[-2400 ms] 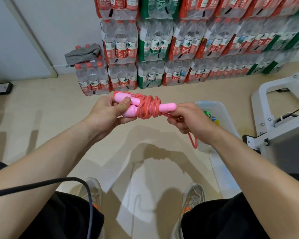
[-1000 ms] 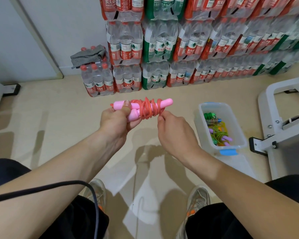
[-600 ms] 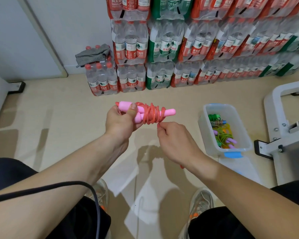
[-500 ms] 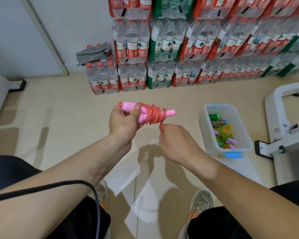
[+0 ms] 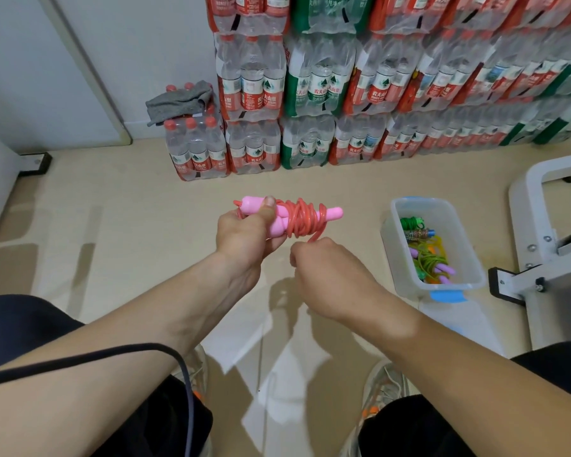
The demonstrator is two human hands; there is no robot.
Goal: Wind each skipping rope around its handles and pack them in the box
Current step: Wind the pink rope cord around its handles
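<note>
Grips pink handles (image 5: 332,213) in left hand (image 5: 244,237); pinches last rope tail (image 5: 315,235) in right hand (image 5: 327,275); awaits tucking, then packing into box (image 5: 419,200).

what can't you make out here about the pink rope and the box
- Head view: the free end of the pink rope runs into the right hand, which hides how much remains unwound.
- The left hand covers one end of the pink handles.
- Ropes in the box lie tangled and small; their number is unclear.
</note>
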